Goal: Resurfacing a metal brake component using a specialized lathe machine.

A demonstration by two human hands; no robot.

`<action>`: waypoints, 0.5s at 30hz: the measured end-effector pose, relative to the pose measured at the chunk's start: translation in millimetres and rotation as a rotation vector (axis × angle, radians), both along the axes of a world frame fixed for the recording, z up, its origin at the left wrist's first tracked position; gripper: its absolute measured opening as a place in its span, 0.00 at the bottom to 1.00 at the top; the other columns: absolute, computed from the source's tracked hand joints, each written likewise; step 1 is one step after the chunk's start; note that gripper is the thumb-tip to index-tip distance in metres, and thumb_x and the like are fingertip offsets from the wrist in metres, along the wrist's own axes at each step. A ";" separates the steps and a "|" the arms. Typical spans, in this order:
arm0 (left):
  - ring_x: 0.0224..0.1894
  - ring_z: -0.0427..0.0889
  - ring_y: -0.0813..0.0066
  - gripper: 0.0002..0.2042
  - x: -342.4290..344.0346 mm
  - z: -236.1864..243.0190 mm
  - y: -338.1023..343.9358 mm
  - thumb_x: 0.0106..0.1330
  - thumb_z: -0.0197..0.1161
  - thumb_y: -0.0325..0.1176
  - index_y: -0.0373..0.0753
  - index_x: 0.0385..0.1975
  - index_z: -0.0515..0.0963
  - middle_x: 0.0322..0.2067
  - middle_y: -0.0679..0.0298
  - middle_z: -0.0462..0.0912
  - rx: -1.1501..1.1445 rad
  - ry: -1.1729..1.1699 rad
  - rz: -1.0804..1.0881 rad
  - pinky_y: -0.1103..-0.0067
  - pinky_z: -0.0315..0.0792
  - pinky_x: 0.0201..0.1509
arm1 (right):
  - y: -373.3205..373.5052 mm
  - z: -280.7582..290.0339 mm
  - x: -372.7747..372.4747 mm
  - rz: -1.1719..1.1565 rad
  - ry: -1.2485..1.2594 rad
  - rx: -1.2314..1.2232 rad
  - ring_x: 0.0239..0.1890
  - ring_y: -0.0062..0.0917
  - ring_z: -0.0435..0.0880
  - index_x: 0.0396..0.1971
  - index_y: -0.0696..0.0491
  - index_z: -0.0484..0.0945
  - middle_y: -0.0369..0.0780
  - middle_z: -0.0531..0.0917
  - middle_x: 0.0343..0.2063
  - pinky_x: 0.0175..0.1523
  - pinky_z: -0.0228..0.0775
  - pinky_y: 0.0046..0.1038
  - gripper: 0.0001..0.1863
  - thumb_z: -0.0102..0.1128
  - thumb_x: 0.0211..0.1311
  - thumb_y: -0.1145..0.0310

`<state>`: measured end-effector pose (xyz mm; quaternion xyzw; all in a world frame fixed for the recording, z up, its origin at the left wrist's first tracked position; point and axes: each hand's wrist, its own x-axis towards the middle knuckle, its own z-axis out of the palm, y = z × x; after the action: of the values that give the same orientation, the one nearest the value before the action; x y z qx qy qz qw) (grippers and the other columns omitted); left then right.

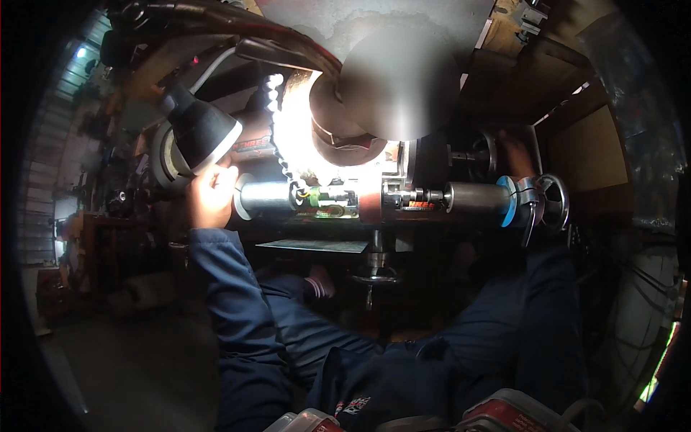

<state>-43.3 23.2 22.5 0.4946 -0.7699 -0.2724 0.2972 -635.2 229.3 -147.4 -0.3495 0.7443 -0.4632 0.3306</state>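
Observation:
My left hand [211, 199] is raised beside the left metal cylinder [272, 199] of a machine, just below the rim of a black lamp [201, 133]. Its fingers are curled in, and what they hold, if anything, is hidden. My right hand [516, 156] reaches past the right cylinder [476, 198], beside a dark handwheel [484, 155]. Shadow hides its fingers. Between the two cylinders lies a slim stepped metal shaft [425, 195]. A blue ring [509, 201] and a shiny handwheel [554, 204] sit at the right end.
A segmented coolant hose [273, 108] hangs by the brightly lit guard [294, 119]. Behind it is a blurred round grey shape [399, 83]. A flat plate [313, 246] and a lower handwheel [374, 275] sit in front, above my legs. Clear-lidded boxes [504, 414] are at the bottom edge.

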 end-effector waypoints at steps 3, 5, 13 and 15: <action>0.44 0.81 0.76 0.08 5.1 -2.2 -2.7 0.64 0.61 0.27 0.29 0.26 0.72 0.48 0.42 0.79 0.007 0.007 0.004 0.80 0.72 0.47 | 18.3 18.2 -16.7 0.026 -0.477 -0.071 0.43 0.37 0.82 0.52 0.57 0.76 0.45 0.83 0.40 0.52 0.74 0.33 0.21 0.56 0.66 0.58; 0.42 0.81 0.77 0.08 6.8 -1.4 -2.5 0.64 0.61 0.27 0.29 0.26 0.72 0.45 0.45 0.82 -0.023 -0.003 0.012 0.80 0.72 0.46 | 38.5 39.3 -11.9 0.256 -0.469 0.118 0.40 0.34 0.82 0.50 0.56 0.77 0.46 0.82 0.37 0.48 0.75 0.38 0.20 0.54 0.67 0.57; 0.28 0.75 0.83 0.08 3.4 -9.4 -8.6 0.64 0.63 0.28 0.32 0.25 0.74 0.23 0.65 0.80 -0.063 0.037 -0.008 0.82 0.70 0.34 | 166.7 4.0 12.2 -0.217 -0.683 0.225 0.41 0.34 0.82 0.49 0.55 0.76 0.45 0.82 0.40 0.49 0.76 0.35 0.18 0.53 0.66 0.60; 0.30 0.76 0.83 0.08 8.3 -9.6 -9.5 0.63 0.63 0.28 0.31 0.25 0.74 0.25 0.62 0.82 -0.072 -0.021 0.017 0.82 0.71 0.37 | 175.0 -11.9 40.5 -0.337 -0.755 0.253 0.42 0.34 0.82 0.49 0.55 0.76 0.45 0.82 0.41 0.49 0.76 0.34 0.17 0.53 0.66 0.61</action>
<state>-35.0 13.8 13.0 0.4930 -0.7780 -0.2370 0.3090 -594.7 404.2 -159.3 0.0143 0.6686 -0.5114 0.5397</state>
